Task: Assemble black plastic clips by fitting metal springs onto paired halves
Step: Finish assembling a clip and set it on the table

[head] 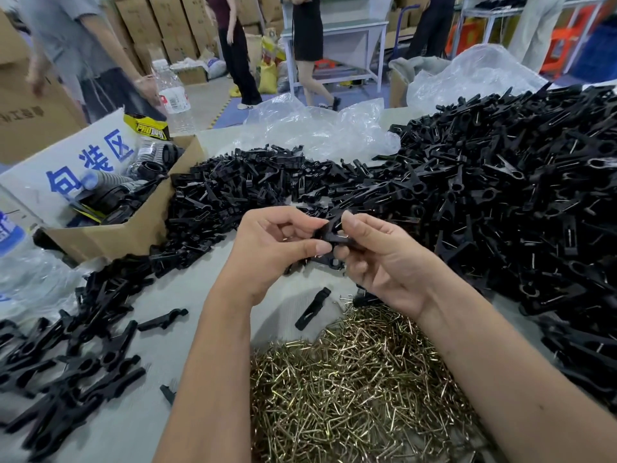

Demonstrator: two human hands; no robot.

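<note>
Head view: the black clip [329, 232] sits pinched between both hands above the bench [200, 312], the left hand [277, 242] gripping one end, the right hand [377, 259] the other; a glint of wire at its middle is probably a spring. Brass-coloured springs [350, 379] heap just below. Black clip halves [500, 202] pile around. A cardboard box [133, 225] at left holds black parts in clear wrapping. People stand among stacked cartons [160, 28] behind.

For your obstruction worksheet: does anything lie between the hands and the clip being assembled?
Nothing visible does. The left hand and right hand both already pinch the clip directly, above the table.
</note>
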